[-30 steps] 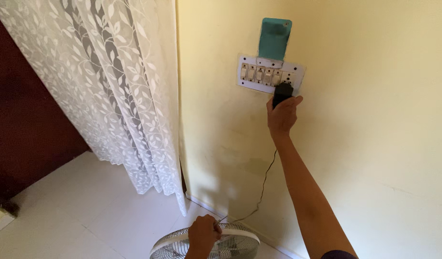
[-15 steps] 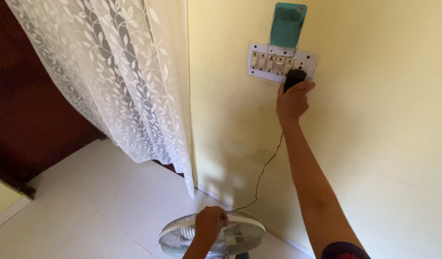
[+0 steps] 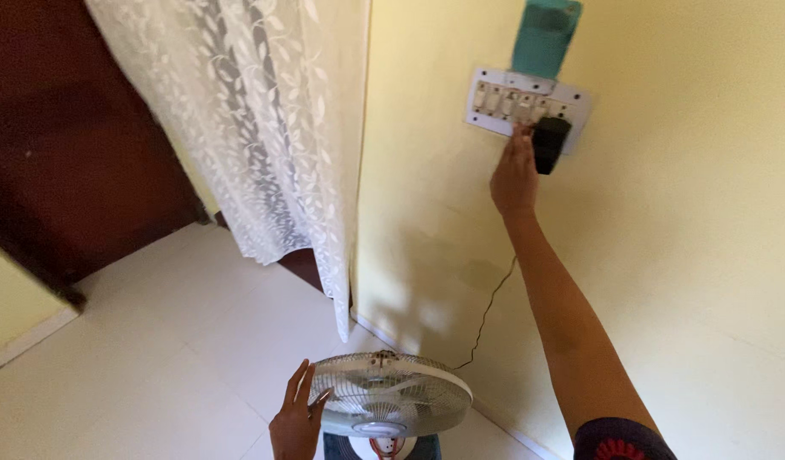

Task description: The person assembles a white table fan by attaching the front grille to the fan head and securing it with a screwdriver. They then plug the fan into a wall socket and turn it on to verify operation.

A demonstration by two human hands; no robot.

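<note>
Presently the right hand (image 3: 513,175) is raised to the white rectangular wall switch plate (image 3: 529,102), fingertips on the lower edge of the switch row, gripping nothing. A black boxy plug adapter (image 3: 550,143) sits in the socket just beside it at 3 o'clock, its thin dark cord (image 3: 488,315) hanging down the yellow wall to the white round-caged pedestal fan (image 3: 391,393). The left hand (image 3: 297,419) is spread wide, fingers touching the cage rim at 9 o'clock.

Hazards, as judged:
1. Fingers close to the grille could be caught if the blades spin.
2. A fingertip may slip onto the wrong switch.
3. The slack cord could snag and tug the adapter loose.
</note>
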